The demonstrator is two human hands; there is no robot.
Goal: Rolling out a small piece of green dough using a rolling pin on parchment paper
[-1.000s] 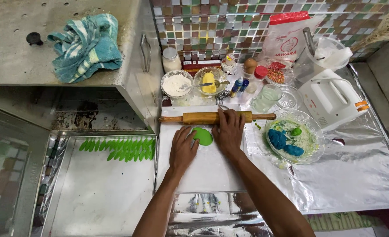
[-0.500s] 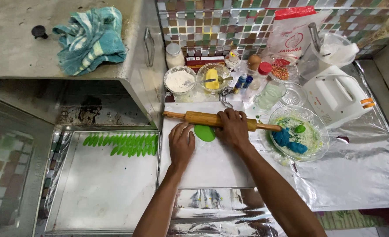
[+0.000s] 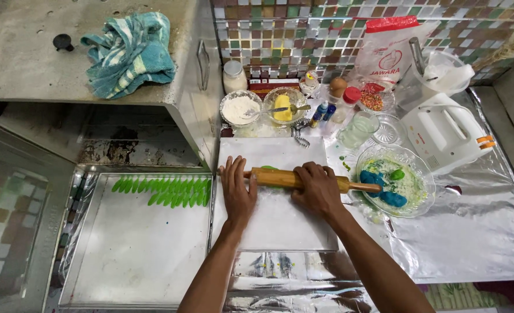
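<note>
A wooden rolling pin [image 3: 280, 178] lies across a white board [image 3: 274, 232]. My left hand [image 3: 237, 191] presses flat on the pin's left end, fingers spread. My right hand [image 3: 318, 190] covers the pin right of its middle. A bit of green dough [image 3: 268, 168] peeks out from under the pin; the rest is hidden. To the left, a metal baking tray [image 3: 135, 255] holds a row of several green leaf-shaped dough pieces [image 3: 164, 191]. To the right, a glass bowl [image 3: 413, 197] holds blue and green dough lumps.
Behind the board stand a bowl of flour [image 3: 241, 108], a bowl of butter with a spoon [image 3: 283, 107], small bottles, a glass of liquid [image 3: 358, 128] and a white hand mixer [image 3: 442, 133]. A teal towel [image 3: 130, 49] lies on the oven top. Foil covers the counter [image 3: 477, 232].
The rolling pin has come toward me from beyond the green dough onto it. My left hand moved from the board onto the pin's left end; the right hand stayed on the pin.
</note>
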